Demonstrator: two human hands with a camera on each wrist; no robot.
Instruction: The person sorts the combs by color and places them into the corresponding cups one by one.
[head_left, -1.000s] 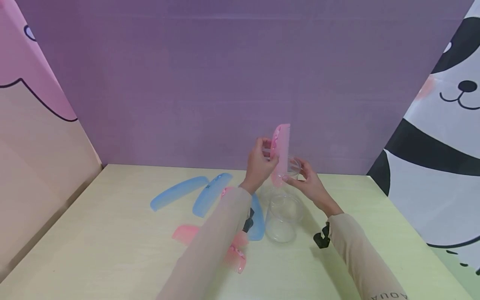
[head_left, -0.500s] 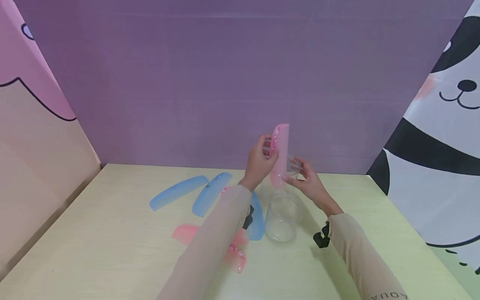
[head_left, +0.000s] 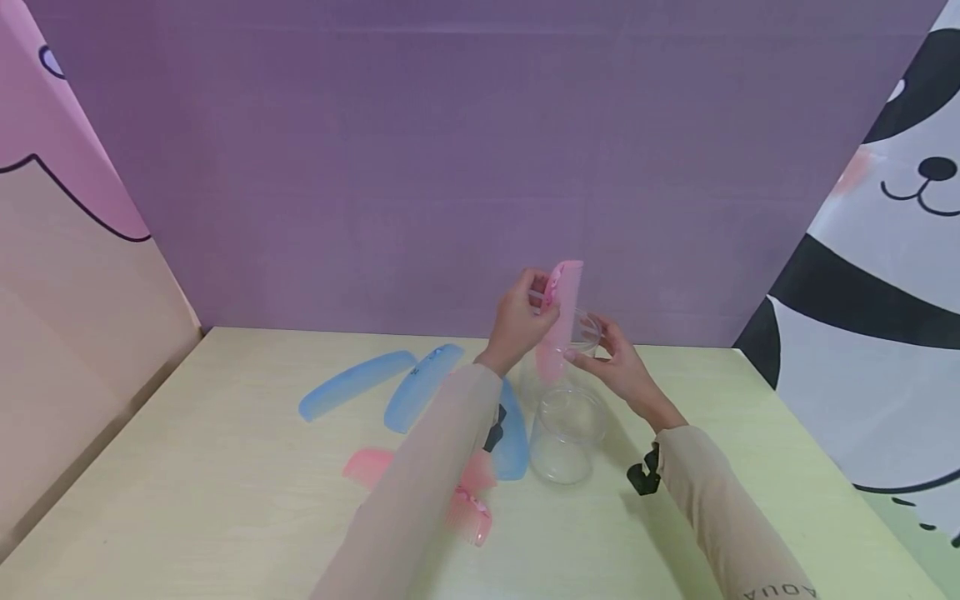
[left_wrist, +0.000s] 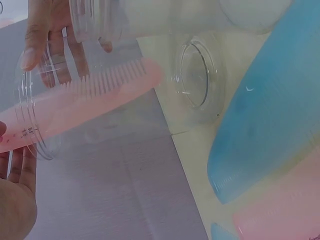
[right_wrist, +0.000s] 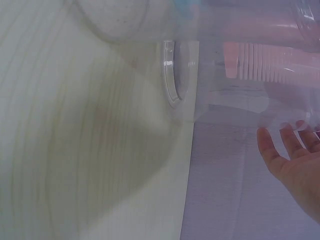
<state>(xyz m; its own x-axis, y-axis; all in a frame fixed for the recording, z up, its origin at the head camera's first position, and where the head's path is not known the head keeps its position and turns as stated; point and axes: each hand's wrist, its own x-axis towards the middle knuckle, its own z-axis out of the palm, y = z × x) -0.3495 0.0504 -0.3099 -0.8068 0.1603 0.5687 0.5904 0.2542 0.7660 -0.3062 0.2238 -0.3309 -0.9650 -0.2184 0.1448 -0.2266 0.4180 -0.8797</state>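
Note:
Upright in the head view, a pink comb (head_left: 562, 308) is pinched by the left hand (head_left: 522, 321). Its lower part is inside a clear jar (head_left: 588, 331), seen through the wall in the left wrist view, teeth (left_wrist: 112, 80) toward the right hand's side. The right hand (head_left: 622, 371) grips this jar by its rim, fingers round the far side and thumb in front. A second clear jar (head_left: 564, 450) stands just in front. In the right wrist view the right hand (right_wrist: 300, 170) lies against the jar wall (right_wrist: 235, 107).
Blue combs (head_left: 356, 385) (head_left: 423, 388) lie on the table (head_left: 187, 467) left of the jars, another blue comb (head_left: 512, 437) beside the front jar. Pink combs (head_left: 369, 467) (head_left: 470, 515) lie nearer the front, partly behind the left sleeve. A purple backdrop (head_left: 375, 167) rises behind the table.
The pink comb in the left hand has moved a little lower into the jar and leans slightly more to the right at its top. The right hand and both jars look unmoved.

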